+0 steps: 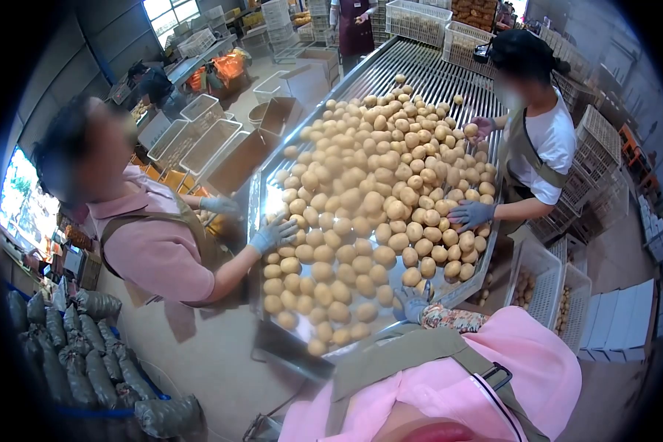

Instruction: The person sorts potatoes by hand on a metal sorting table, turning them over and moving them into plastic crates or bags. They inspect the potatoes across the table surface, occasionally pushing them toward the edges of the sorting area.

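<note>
My right hand [412,303], in a grey-blue glove with a floral sleeve cover behind it, is at the near edge of a metal sorting table [449,291]. Its fingers look spread, with no potato visible in them. Many pale brown potatoes [361,265] lie loose on the table just beyond and to the left of it. A small dark patch beside the fingers is too small to identify. My left hand does not show.
A co-worker's gloved hands [275,233] are at the table's left side. Another co-worker's gloved hand [471,214] touches potatoes at the right. White crates [538,272] stand right, filled sacks [96,353] lower left. Beyond the table stands a person in an apron [355,26].
</note>
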A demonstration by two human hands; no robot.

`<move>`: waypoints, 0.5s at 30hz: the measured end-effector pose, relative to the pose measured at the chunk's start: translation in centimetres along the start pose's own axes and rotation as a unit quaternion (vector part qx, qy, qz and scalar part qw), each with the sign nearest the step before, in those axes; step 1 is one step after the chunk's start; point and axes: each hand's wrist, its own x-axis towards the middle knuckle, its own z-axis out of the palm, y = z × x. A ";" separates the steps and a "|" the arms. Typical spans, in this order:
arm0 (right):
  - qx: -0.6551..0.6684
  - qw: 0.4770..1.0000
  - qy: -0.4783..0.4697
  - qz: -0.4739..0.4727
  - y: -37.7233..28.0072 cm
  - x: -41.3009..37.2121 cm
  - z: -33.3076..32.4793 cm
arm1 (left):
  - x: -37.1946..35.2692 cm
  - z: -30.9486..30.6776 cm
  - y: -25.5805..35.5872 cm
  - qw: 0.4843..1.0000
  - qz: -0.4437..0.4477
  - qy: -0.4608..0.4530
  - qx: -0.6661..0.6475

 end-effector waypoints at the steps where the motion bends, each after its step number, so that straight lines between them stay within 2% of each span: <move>1: 0.007 1.000 -0.006 0.001 -0.1 0.0 -0.2 | 0.0 0.1 -0.1 1.000 0.000 -0.001 0.001; 6: -0.016 0.999 -0.025 0.016 -0.9 -0.3 -1.6 | 0.1 0.1 -0.5 1.000 0.001 -0.004 0.008; 12: 0.030 0.999 -0.013 0.034 -0.9 -0.9 -1.8 | 0.5 0.5 -1.4 1.000 0.008 -0.011 0.017; 15: 0.067 0.998 -0.001 -0.003 -0.1 -0.5 -0.9 | 0.7 1.0 -2.4 1.000 0.011 -0.014 0.024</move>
